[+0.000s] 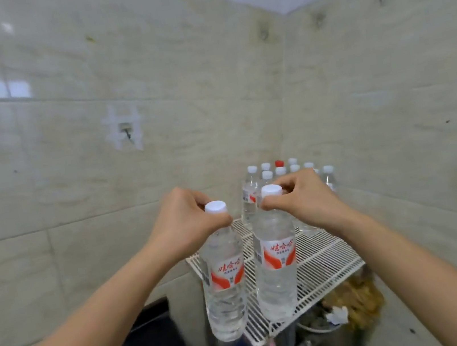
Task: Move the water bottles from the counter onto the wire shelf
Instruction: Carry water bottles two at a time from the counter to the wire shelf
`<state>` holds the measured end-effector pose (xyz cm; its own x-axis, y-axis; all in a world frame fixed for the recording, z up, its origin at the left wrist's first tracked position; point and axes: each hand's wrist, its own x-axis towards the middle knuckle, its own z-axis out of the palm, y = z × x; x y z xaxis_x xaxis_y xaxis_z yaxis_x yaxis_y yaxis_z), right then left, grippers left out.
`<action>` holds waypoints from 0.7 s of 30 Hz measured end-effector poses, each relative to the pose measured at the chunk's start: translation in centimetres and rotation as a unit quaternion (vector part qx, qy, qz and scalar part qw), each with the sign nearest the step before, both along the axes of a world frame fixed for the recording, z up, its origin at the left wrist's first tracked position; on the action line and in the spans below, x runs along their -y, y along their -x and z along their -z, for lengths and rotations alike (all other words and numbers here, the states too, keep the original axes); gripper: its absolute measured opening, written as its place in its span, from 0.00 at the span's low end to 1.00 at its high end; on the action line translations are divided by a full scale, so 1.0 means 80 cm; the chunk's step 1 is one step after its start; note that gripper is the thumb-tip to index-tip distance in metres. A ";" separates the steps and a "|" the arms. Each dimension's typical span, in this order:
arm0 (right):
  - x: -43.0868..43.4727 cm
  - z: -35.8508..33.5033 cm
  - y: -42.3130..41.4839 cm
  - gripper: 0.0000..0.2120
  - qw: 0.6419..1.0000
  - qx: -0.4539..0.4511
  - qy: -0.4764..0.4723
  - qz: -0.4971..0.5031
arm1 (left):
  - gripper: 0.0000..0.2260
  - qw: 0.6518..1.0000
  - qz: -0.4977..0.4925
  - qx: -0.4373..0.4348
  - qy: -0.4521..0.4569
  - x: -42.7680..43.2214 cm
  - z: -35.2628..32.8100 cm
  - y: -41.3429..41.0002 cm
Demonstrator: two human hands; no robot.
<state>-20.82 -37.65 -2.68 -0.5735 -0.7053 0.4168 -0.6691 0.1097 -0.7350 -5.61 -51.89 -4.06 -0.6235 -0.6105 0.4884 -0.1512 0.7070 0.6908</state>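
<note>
Clear plastic water bottle with a white cap [226, 287] hangs from the left hand [187, 221], which clenches its neck. Its base is past the front-left edge of the white wire shelf [324, 256]. The right hand [300, 200] grips the neck of a second such bottle [277, 272] over the shelf's front part. Behind them, bare wire lies open up to the cluster of bottles [281, 172] in the tiled corner [291, 103]. The red-and-white labels [228, 271] on both held bottles read 娃哈哈.

Your left hand [185, 221] and right hand [305, 201] each grip a water bottle's neck, left bottle [224, 275] and right bottle [276, 264], above the wire shelf [322, 259].
</note>
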 end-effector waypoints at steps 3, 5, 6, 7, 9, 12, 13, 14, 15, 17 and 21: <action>-0.001 -0.002 0.066 0.11 1.000 -0.006 -0.017 0.014 | 0.15 1.000 0.022 0.002 0.005 0.001 -0.005 0.067; 0.001 0.001 0.105 0.14 1.000 -0.005 -0.022 0.020 | 0.16 1.000 0.026 -0.001 0.012 0.001 -0.008 0.108; 0.002 0.002 0.125 0.14 0.999 -0.007 -0.025 0.022 | 0.15 1.000 0.022 -0.003 0.010 0.002 -0.008 0.129; 0.003 0.002 0.143 0.13 0.999 -0.012 -0.026 0.024 | 0.14 1.000 0.016 -0.006 0.005 0.002 -0.007 0.150; 0.008 0.005 0.182 0.14 0.999 -0.025 -0.037 0.027 | 0.13 1.000 0.011 -0.017 -0.008 0.004 -0.003 0.189; 0.017 0.014 0.239 0.18 0.995 -0.053 -0.065 0.044 | 0.13 1.000 0.004 -0.023 -0.020 0.003 0.007 0.241; 0.020 0.016 0.256 0.20 0.994 -0.064 -0.075 0.046 | 0.13 0.999 0.000 -0.021 -0.024 0.003 0.011 0.256; 0.023 0.019 0.273 0.22 0.992 -0.078 -0.084 0.044 | 0.13 0.999 -0.004 -0.018 -0.029 0.003 0.015 0.271; 0.027 0.020 0.289 0.23 0.990 -0.096 -0.093 0.043 | 0.13 0.999 -0.009 -0.015 -0.033 0.004 0.019 0.286; 0.031 0.022 0.316 0.24 0.984 -0.133 -0.115 0.033 | 0.13 0.999 -0.021 -0.009 -0.037 0.006 0.027 0.314; 0.044 0.024 0.360 0.21 0.971 -0.192 -0.141 0.018 | 0.13 0.998 -0.057 0.003 -0.036 0.007 0.036 0.356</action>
